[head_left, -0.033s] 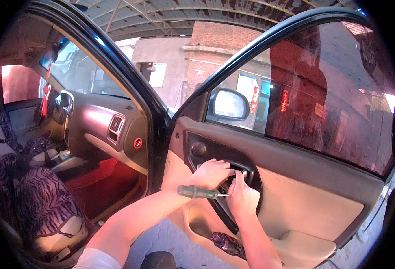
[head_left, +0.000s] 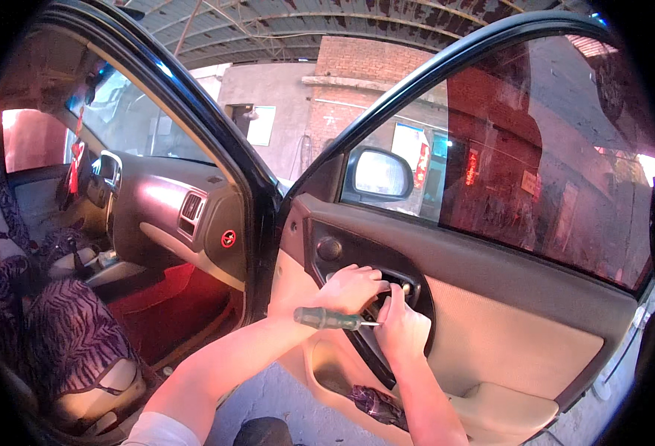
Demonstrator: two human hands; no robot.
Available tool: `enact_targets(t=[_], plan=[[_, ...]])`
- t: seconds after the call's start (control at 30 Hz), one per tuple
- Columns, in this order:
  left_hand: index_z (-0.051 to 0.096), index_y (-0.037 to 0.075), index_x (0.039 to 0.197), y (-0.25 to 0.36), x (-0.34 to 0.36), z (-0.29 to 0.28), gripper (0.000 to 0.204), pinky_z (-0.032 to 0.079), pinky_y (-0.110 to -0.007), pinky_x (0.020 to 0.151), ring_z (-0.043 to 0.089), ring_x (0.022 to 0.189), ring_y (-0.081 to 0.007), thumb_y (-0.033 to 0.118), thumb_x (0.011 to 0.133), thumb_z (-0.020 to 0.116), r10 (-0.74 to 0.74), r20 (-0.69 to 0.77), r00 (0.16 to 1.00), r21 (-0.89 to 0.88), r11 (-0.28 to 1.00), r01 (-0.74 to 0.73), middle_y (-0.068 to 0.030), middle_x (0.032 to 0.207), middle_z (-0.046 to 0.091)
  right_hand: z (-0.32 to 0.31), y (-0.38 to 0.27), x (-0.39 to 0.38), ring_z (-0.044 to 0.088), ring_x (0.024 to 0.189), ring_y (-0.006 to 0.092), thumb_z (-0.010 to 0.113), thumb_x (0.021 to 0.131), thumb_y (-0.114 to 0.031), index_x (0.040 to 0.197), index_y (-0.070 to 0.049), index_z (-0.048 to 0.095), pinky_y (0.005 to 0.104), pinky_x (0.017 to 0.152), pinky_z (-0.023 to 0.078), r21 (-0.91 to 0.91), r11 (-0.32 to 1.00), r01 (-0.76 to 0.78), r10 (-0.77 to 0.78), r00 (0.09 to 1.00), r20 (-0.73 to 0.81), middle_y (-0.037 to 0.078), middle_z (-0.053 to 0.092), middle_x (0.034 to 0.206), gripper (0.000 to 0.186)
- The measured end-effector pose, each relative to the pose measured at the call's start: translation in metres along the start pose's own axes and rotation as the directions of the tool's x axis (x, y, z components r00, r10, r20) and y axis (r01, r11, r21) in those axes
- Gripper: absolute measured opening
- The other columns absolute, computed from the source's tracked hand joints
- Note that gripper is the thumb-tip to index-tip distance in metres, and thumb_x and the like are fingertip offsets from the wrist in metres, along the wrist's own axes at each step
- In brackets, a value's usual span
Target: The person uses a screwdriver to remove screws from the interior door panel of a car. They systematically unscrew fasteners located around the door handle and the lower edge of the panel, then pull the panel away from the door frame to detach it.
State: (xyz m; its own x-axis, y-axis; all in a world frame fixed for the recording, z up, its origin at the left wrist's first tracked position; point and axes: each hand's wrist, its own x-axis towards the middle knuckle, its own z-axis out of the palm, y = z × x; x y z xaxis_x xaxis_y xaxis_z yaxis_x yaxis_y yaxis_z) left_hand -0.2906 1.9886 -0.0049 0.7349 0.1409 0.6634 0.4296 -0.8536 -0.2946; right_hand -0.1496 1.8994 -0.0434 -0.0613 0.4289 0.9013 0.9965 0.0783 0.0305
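A screwdriver point(head_left: 327, 319) with a dark translucent handle lies across my right hand point(head_left: 404, 327). Its handle points left, and the metal shaft runs into my closed fingers. The thumb and forefinger of that hand press at the black inner handle trim point(head_left: 426, 299) of the open car door. My left hand point(head_left: 353, 288) is beside it, fingers curled over the upper left of the handle recess and gripping the trim there. Both hands nearly touch. They hide most of the recess, the screwdriver's tip and whatever the fingertips pinch. A small pale metal part point(head_left: 406, 288) shows at the recess's right end.
The door panel point(head_left: 513, 327) is beige and dark brown, with a crumpled dark bundle point(head_left: 378, 404) in its lower pocket. A side mirror point(head_left: 381, 174) sits outside the window. Leftward are the dashboard point(head_left: 164, 195) and a zebra-patterned seat point(head_left: 75, 334). Below is concrete floor point(head_left: 260, 398).
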Motion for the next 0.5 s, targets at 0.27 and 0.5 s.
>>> enact_targets(t=[0.27,0.5], plan=[[0.066,0.009,0.103,-0.007,0.002,0.004,0.027,0.051,-0.037,0.083,0.064,0.096,-0.0245,0.016,0.077,0.067,0.066,0.001,0.998,0.122,0.990,-0.065,-0.0047,0.092,0.063,-0.001,-0.001,0.008,0.067,0.056,0.0349,0.062,0.090,-0.019,0.104,-0.002,0.054,0.0467,0.051,0.052,0.027,0.996,-0.088,0.083,0.985,0.148,0.016,0.066,0.063,0.024],[0.065,0.006,0.090,-0.015,0.005,-0.002,0.013,0.056,-0.033,0.075,0.064,0.090,-0.0219,0.014,0.079,0.063,0.187,0.022,0.982,0.210,0.960,-0.187,-0.0060,0.086,0.062,-0.003,-0.001,0.009,0.068,0.058,0.0356,0.066,0.089,-0.023,0.101,-0.001,0.052,0.0459,0.053,0.052,0.029,0.995,-0.092,0.085,0.981,0.175,0.017,0.065,0.062,0.029]])
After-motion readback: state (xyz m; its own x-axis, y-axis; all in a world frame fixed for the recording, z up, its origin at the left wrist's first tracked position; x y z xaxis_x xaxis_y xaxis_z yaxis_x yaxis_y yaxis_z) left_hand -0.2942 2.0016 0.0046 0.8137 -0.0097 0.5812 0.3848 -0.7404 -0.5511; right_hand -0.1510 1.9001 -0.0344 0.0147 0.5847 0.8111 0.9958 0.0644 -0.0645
